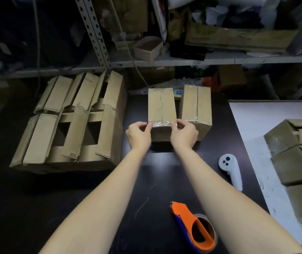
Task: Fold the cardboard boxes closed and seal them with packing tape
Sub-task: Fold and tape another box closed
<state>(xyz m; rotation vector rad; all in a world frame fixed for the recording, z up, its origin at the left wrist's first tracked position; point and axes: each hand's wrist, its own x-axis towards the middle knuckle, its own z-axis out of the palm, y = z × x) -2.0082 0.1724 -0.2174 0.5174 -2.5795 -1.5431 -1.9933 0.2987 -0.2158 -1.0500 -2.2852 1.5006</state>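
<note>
A closed cardboard box [161, 105] stands on the black table [95, 208], with clear tape along its top seam and across its near edge. My left hand [139, 133] grips the box's near left corner, thumb on the tape. My right hand [184, 133] grips the near right corner the same way. A second taped box [196, 105] stands just to its right, touching or nearly so. An orange tape dispenser [194, 230] with a roll of tape lies near the front of the table, beside my right forearm.
Several open boxes with raised flaps [73, 123] crowd the left of the table. More open boxes [296, 153] sit on a white surface at the right. A white controller [230, 169] lies right of my right arm. Cluttered metal shelves [183, 60] stand behind.
</note>
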